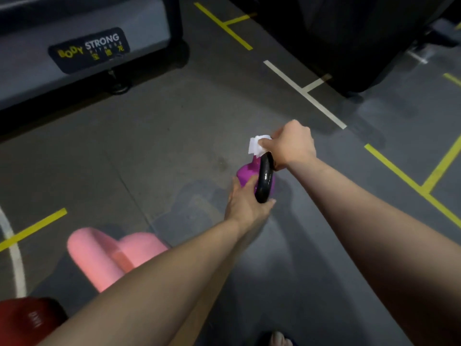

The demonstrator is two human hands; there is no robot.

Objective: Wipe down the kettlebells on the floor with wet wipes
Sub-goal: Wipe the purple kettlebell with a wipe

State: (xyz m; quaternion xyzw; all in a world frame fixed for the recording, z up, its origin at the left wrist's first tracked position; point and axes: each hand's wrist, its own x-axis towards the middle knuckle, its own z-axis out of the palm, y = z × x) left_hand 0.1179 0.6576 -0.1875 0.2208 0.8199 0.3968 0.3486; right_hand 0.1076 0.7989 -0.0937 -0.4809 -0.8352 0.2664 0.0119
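A purple kettlebell [245, 172] with a glossy black handle [265, 179] stands on the grey floor in the middle of the view. My left hand [245, 203] grips it from the near side, thumb on the purple body and fingers round the lower end of the handle. My right hand [290, 144] pinches a white wet wipe [257, 145] and holds it against the far top of the handle. A pink kettlebell [109, 254] lies at the lower left, partly behind my left forearm. A red kettlebell [27, 318] shows at the bottom left corner.
A grey machine base with a "Body Strong" label [89, 49] stands at the upper left. Dark equipment [349, 38] fills the upper right. Yellow and white lines [305, 93] cross the floor. A shoe tip [279, 338] shows at the bottom edge.
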